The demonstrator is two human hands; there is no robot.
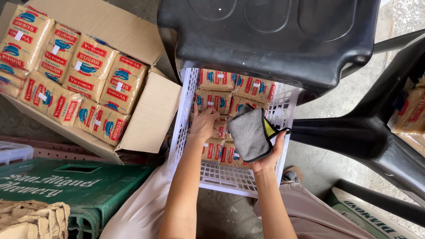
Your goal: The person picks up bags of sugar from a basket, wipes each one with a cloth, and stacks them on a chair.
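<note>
Grey cloth (251,134) sits in right hand (267,157), fingers clamped round its lower edge, held over white basket (186,116). Left hand (203,125) lies flat, fingers apart, on brown packets (213,99) stacked in the basket. Black chair (270,37) overhangs basket's far end. Open cardboard box (150,116) of the same packets sits left.

Fuzzy grey cloth (250,132), glossy plastic packets (213,101), white plastic basket (226,179)
</note>
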